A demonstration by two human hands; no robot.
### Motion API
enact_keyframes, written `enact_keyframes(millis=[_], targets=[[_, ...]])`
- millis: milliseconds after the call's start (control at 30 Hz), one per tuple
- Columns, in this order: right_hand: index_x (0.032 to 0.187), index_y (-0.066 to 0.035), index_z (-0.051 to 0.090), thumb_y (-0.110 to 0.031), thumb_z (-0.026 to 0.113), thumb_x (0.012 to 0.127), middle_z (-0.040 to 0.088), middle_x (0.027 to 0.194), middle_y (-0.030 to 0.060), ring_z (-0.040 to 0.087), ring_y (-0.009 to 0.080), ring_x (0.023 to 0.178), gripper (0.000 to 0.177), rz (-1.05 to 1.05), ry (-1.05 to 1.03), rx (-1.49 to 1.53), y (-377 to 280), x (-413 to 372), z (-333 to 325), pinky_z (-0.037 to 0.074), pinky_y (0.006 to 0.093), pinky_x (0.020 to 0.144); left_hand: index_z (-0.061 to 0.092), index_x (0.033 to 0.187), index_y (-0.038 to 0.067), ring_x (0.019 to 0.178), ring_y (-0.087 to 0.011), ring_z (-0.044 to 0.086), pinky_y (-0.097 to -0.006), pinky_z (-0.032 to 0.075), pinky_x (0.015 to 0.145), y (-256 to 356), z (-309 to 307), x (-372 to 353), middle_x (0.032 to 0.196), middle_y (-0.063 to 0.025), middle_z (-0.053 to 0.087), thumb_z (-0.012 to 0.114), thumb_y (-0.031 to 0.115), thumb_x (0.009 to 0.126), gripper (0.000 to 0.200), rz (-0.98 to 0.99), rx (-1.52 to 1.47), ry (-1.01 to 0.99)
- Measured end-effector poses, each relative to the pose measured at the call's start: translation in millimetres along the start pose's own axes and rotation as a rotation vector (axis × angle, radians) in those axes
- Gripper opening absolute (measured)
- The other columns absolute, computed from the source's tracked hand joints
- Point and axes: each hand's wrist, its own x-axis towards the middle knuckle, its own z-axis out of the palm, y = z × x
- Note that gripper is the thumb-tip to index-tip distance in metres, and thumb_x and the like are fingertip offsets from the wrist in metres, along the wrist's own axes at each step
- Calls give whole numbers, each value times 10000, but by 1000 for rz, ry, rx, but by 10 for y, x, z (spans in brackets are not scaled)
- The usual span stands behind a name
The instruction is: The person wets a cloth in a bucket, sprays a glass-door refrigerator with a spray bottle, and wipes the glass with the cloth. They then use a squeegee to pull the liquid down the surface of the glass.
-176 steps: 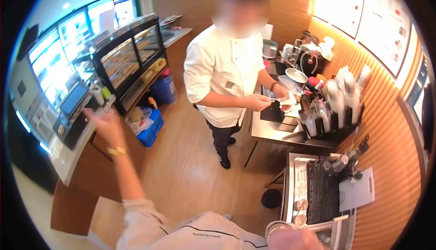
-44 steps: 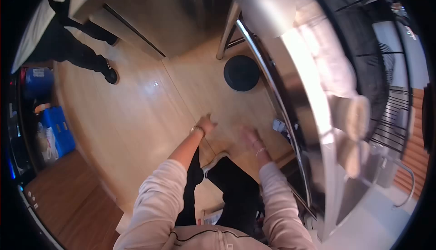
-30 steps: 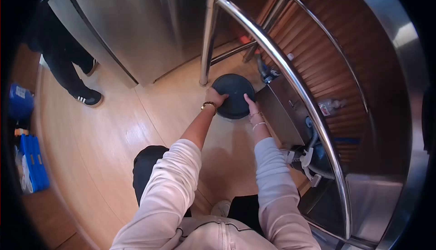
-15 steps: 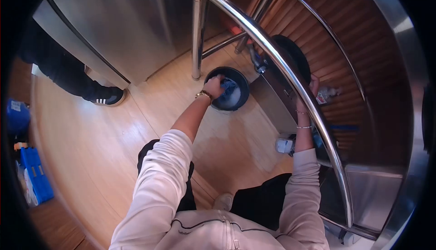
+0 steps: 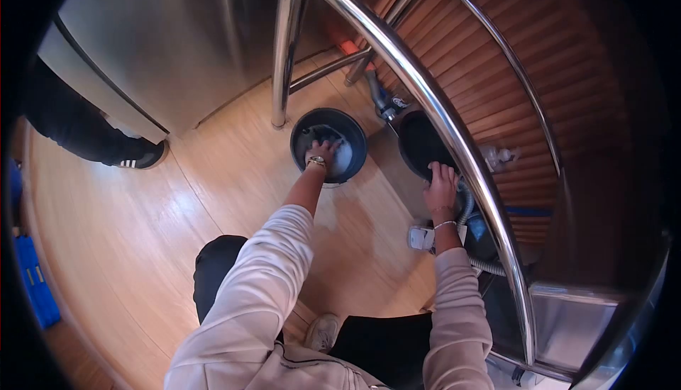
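My left hand (image 5: 323,153) reaches into a dark round bucket (image 5: 357,129) on the wooden floor. Its fingers look spread over foamy water (image 5: 342,154), and whatever lies under the palm is hidden. On the right, my right hand (image 5: 441,186) grips the near rim of a black round vessel (image 5: 423,140), bending its fingers over the edge. This vessel tilts behind the curved chrome rail, so part of it is covered. Just beyond it lie a dark bottle-shaped object (image 5: 378,98) and another small dark item beside it.
A curved chrome rail (image 5: 418,71) arches between me and the slatted wooden wall (image 5: 525,42). Below my right hand sits a small white box (image 5: 421,238) near a grey hose (image 5: 489,268). Another person's dark shoe (image 5: 145,154) stands at left, by a steel panel (image 5: 170,42).
My right hand has brought the black vessel lower and closer to me. My left hand's fingers have spread in the bucket, and the blue cloth seen there before is no longer visible.
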Motion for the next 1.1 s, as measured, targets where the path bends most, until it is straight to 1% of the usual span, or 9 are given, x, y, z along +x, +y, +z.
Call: enact_keyframes(millis=[100,200,300,700,800,900,933,1000,1100], targets=[[989,-126,521,-26,674,626,544,985,79,492,274,1027,406,26,-55,-20,32,-31,-29,371,417,902,416,1336,176,1226,-326,433,-425,477,904,-12,57,125,1327,-108,435,462,228,895,446,-132,145,-236],[992,-128,523,-21,668,629,552,989,83,490,276,1043,406,35,-83,-20,73,-42,6,376,424,902,529,1224,111,1121,-368,524,-436,499,867,26,-102,-140,1246,-211,484,517,183,859,373,-250,-428,203],[998,-121,524,-15,652,643,563,992,94,500,288,1039,393,96,-130,-12,73,-70,-4,391,432,888,595,1126,82,1030,-416,568,-454,500,850,-153,106,83,1144,-253,542,558,153,815,321,84,-67,30],[1133,-108,461,0,612,670,543,1116,147,470,336,1120,499,277,-100,44,65,-41,47,327,452,985,682,954,35,997,-355,602,-394,496,856,27,-636,-362,1051,-235,616,678,362,680,427,-112,-473,105],[1165,-115,462,-4,613,660,543,1118,134,467,326,1127,538,158,129,70,-132,-21,-86,318,450,985,670,983,48,920,-335,634,-405,513,818,48,-427,-179,987,-203,648,598,378,774,397,-271,-739,290],[1156,-98,497,-15,611,692,576,1046,114,518,288,1057,485,14,51,408,-555,118,-236,373,411,933,648,989,85,831,-294,644,-409,531,743,-55,-73,245,841,-132,648,468,358,883,344,-242,-1855,7],[1136,-84,520,-25,614,719,599,998,102,562,259,995,431,-90,-15,579,-748,169,-226,418,386,889,632,1001,87,805,-278,638,-401,531,715,-8,-134,182,826,-113,630,433,334,904,332,-205,-1981,-16],[1088,-57,553,-48,606,782,628,884,77,612,190,825,311,204,-386,1062,-1283,190,-80,481,317,744,599,1025,90,753,-245,627,-385,531,658,130,-343,-26,797,-74,594,362,286,946,318,-122,-2228,-58],[997,-36,595,-24,595,803,637,834,70,608,149,746,194,283,-143,1215,-1798,234,172,485,278,683,578,1041,68,721,-215,614,-342,523,643,264,-399,-197,867,-77,586,375,253,950,289,-178,-2365,-5]])
